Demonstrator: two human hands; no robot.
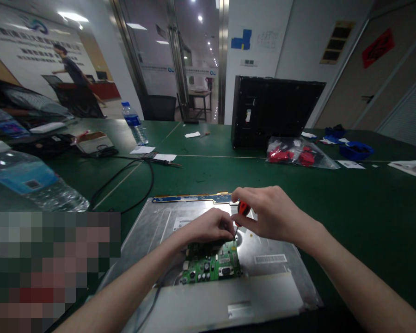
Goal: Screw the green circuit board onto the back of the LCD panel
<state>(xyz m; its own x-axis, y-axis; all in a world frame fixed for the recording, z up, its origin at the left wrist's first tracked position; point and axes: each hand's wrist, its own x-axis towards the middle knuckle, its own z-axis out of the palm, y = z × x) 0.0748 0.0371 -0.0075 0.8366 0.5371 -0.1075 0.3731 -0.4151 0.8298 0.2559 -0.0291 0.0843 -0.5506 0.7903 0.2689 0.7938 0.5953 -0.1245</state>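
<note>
My right hand (273,213) grips the handle of a red and black screwdriver (243,208), its shaft slanting down to the upper right corner of a green circuit board (211,264). Beside the screwdriver's tip, the fingers of my left hand (213,225) are pinched together; whatever they hold, if anything, is hidden. The board lies on the metal back of a flat display panel (273,247), partly covered by my left hand. A narrow blue circuit strip (183,199) runs along the panel's far edge.
A soldering iron (164,162) with a black cable lies beyond the panel. Water bottles (31,173) stand or lie at left. Behind are a black monitor housing (273,111), a bag of red parts (298,155) and a blue tray (356,150). A person (71,67) is in the background.
</note>
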